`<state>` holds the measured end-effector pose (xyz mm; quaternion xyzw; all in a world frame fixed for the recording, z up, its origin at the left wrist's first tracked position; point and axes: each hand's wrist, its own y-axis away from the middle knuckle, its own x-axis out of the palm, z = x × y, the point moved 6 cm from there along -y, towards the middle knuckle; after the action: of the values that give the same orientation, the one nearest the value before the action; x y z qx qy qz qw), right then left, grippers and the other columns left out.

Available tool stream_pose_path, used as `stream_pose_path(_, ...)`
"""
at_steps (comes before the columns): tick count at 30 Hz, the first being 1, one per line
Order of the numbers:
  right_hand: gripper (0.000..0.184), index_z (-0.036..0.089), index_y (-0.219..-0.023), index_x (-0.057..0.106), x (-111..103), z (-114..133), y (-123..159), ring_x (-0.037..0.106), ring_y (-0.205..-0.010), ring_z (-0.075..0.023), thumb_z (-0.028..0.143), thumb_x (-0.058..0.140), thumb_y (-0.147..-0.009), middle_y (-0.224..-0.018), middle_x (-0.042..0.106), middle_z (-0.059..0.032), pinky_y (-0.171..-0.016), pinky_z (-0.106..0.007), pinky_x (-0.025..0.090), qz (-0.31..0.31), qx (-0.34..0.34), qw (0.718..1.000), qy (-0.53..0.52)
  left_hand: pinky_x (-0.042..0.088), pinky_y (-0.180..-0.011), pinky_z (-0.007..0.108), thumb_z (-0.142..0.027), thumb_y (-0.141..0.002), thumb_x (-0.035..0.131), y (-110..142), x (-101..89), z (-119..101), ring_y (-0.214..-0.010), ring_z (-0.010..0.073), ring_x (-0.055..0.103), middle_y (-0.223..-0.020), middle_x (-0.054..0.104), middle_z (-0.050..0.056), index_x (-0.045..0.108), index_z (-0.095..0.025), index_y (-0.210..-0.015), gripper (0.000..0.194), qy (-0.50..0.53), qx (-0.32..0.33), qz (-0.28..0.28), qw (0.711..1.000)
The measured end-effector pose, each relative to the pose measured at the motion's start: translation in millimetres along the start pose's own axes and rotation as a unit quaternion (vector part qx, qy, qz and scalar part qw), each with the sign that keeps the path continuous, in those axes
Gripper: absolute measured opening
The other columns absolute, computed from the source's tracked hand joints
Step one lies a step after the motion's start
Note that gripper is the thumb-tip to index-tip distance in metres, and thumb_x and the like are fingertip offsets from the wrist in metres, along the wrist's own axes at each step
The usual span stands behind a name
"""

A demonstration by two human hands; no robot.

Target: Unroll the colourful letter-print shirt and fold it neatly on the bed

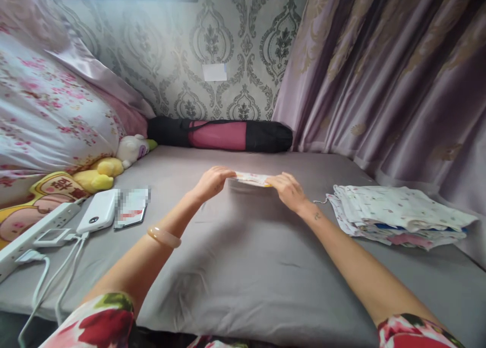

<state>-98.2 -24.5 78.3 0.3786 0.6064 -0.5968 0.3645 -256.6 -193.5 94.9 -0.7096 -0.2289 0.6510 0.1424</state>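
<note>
Between both hands a white printed cloth [251, 179] is held up just above the bed, seen nearly edge-on, with a bit of yellow at its right end. My left hand [214, 180] is closed on its left end, fingers pinched together. At the other end my right hand [287, 190] grips the cloth in the same way. How much cloth there is cannot be made out from this angle. To the right of my right hand lies a stack of folded cloths [398, 208], white with small prints, a white string trailing from it.
The grey bed sheet [243, 267] spreads under my arms. On the left are a power strip [45, 224] with cables, a white power bank [99, 210], a phone [131, 208] and plush toys [99, 175]. A black and pink roll bag [218, 135] lies along the wall, with curtains [379, 74] at right.
</note>
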Motion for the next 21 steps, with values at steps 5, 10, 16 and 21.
stream_pose_path(5,0.044,0.022,-0.118,0.067,43,19,48,0.056,-0.117,-0.0190,0.001,0.039,-0.092,-0.126,0.065,-0.0054,-0.105,-0.038,0.037,0.108,-0.037,0.993,-0.033,0.036,-0.112,0.038,0.001,-0.075,0.039,55,46.3,-14,-0.118,0.0161,0.060,-0.124,0.068,0.002,0.065,-0.023,-0.118,0.056,0.007,0.026,0.126,0.992)
stream_pose_path(10,0.061,0.020,-0.130,0.061,46,19,62,0.047,-0.129,-0.0194,-0.006,0.038,-0.080,-0.139,0.054,-0.0071,-0.107,-0.036,0.035,0.156,-0.011,0.985,-0.067,0.030,-0.115,0.038,0.005,-0.059,0.039,73,58.0,-12,-0.129,0.0153,0.052,-0.139,0.057,0.000,0.058,-0.027,-0.125,0.075,0.021,0.004,0.213,0.977)
stream_pose_path(16,0.050,0.024,-0.108,0.072,42,16,37,0.059,-0.113,-0.0192,-0.002,0.040,-0.080,-0.123,0.066,-0.0016,-0.098,-0.031,0.040,0.208,0.060,0.971,-0.100,0.045,-0.096,0.032,0.000,-0.076,0.040,51,56.0,-12,-0.103,0.0178,0.066,-0.115,0.071,0.000,0.066,-0.026,-0.107,0.048,0.021,-0.082,0.238,0.968)
stream_pose_path(21,0.040,0.018,-0.116,0.069,51,18,3,0.058,-0.112,-0.0211,0.009,0.040,-0.090,-0.120,0.067,-0.0063,-0.098,-0.030,0.040,0.157,0.155,0.974,-0.045,0.047,-0.092,0.035,-0.016,-0.092,0.039,19,66.6,-22,-0.111,0.0234,0.061,-0.119,0.067,0.010,0.060,-0.019,-0.120,0.036,-0.044,-0.196,0.148,0.968)
